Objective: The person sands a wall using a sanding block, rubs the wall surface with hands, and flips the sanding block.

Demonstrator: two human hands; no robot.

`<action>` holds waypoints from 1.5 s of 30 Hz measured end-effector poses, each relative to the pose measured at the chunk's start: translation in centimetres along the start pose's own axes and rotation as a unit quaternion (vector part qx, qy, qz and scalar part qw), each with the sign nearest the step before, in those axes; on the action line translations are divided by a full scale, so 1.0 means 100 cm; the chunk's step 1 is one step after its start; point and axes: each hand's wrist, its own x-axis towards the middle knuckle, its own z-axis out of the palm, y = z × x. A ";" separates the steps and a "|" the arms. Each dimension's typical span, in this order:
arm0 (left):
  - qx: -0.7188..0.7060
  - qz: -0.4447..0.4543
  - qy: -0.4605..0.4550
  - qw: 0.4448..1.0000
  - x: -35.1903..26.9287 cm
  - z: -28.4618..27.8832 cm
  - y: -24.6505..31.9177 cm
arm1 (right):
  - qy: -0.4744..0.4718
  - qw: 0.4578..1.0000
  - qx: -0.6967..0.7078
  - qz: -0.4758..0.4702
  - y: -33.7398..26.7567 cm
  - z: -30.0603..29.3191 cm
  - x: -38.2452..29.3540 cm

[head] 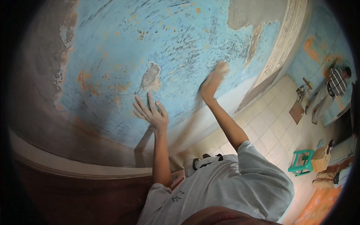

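Observation:
My left hand rests on a blue painted wall with its fingers spread, holding nothing. Its fingertips lie just below a bare grey patch where the paint has come off. Farther right, my right hand is against the same wall, blurred by motion. Whether a flat pad or sheet lies under its fingers cannot be made out. Dark scuff strokes and small orange spots mark the paint around and above both hands. A larger area of bare grey plaster shows at the upper right.
A pale carved frame edges the wall on the right. On the tiled floor stand a green plastic stool and a cardboard box. A person in a striped shirt works at another wall; another person's legs show lower right.

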 end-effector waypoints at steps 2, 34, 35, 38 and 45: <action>0.002 -0.001 -0.001 1.000 0.001 0.001 0.001 | -0.147 0.964 -0.098 -0.199 0.013 -0.020 -0.006; 0.000 -0.003 0.000 1.000 -0.004 0.006 0.003 | -0.156 0.971 -0.083 -0.163 -0.009 -0.012 0.017; -0.001 -0.004 -0.001 1.000 -0.005 0.008 0.006 | -0.156 0.970 -0.084 -0.163 -0.001 -0.016 0.023; 0.016 0.000 0.005 1.000 -0.007 0.004 -0.003 | -0.112 0.988 -0.013 -0.109 -0.028 -0.010 0.035; 0.013 -0.004 0.000 1.000 -0.006 0.004 0.001 | -0.111 0.977 -0.103 -0.151 -0.010 -0.008 0.018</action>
